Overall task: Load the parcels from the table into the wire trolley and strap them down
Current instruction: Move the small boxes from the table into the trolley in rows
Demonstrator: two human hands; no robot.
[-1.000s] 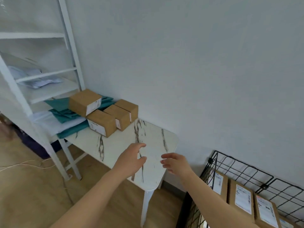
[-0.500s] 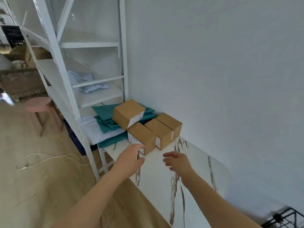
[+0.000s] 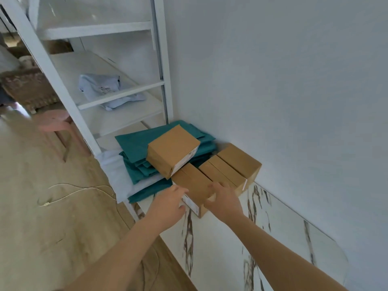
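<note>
The front box (image 3: 194, 182) lies flat at the far end of the bench (image 3: 220, 244), and both hands are at it. The left hand (image 3: 168, 203) is wide, with its fingers fairly straight. They touch the box's left front corner by the white label. The right hand (image 3: 223, 201) is wide too. Its fingers are spread over the right side of the box's top and its thumb is down by the front edge (it lies on the box and is not closed round it).

Two more brown boxes lie side by side behind. The middle box (image 3: 222, 173) touches the front box, and the back box (image 3: 239, 159) is next to the wall (image 3: 294, 101). The top box (image 3: 173, 151) sits tilted on a pile of green bags (image 3: 134, 143), with its low corner just by the front box.

A white rack (image 3: 63, 85) stands to the left with a pale bag (image 3: 100, 89) on one shelf. A pink stool (image 3: 54, 121) and a thin cord (image 3: 71, 191) are on the floor.
</note>
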